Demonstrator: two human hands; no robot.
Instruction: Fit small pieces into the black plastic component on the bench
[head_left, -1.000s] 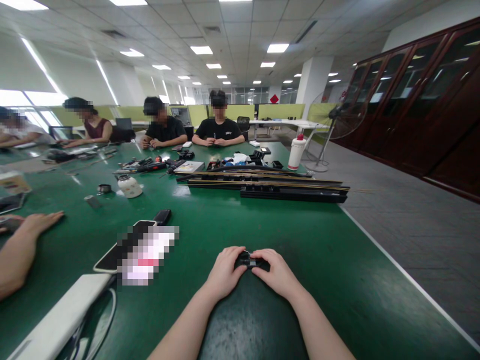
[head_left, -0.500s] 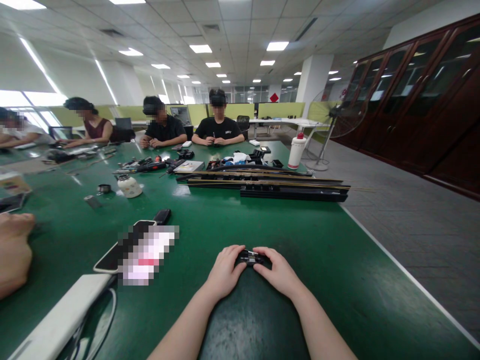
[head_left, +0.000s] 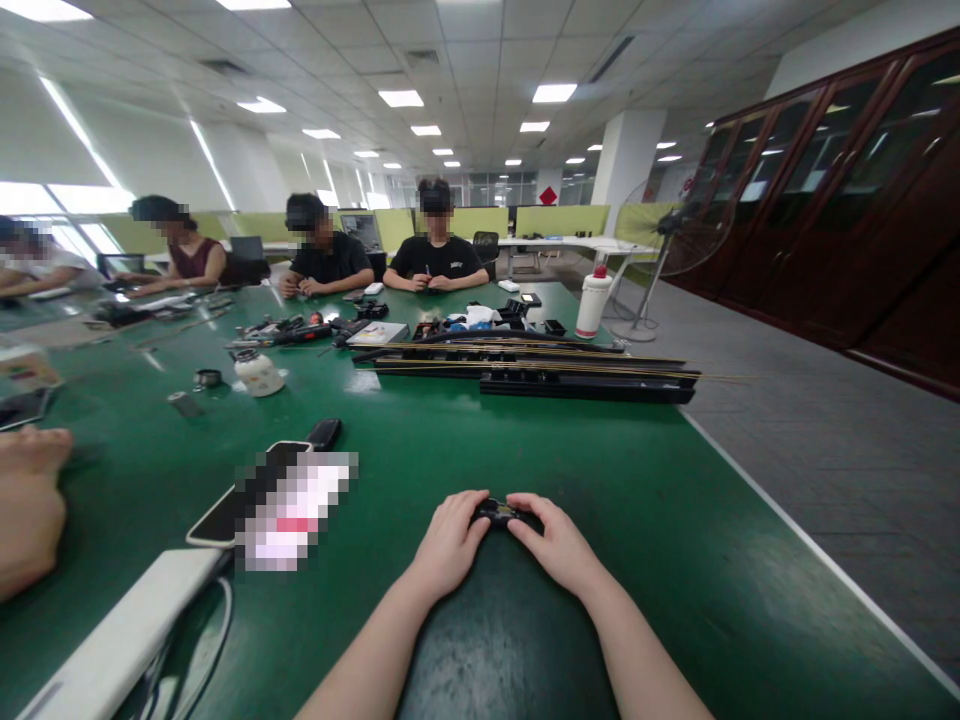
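Between my two hands, low over the green table [head_left: 420,440], is a small black device [head_left: 498,513] with a lighter, metallic-looking part in its middle. My left hand [head_left: 448,542] grips its left end, thumb on the near side and fingers on the far side. The right end is gripped by my right hand [head_left: 561,543] in much the same way. My fingers and palms hide both ends of the device, and its exact kind is too small to make out.
Left of my arms lie a phone [head_left: 247,495], a blurred-out lit screen [head_left: 300,510] and a white power strip [head_left: 142,630] with cables. Another person's hand [head_left: 30,510] rests at the left edge. Long black rails [head_left: 585,385] with thin rods stretch across ahead, near a white bottle [head_left: 592,305].
The device has tilted slightly in my hands, so its bright middle part shows less. Both hands stay in nearly the same place.
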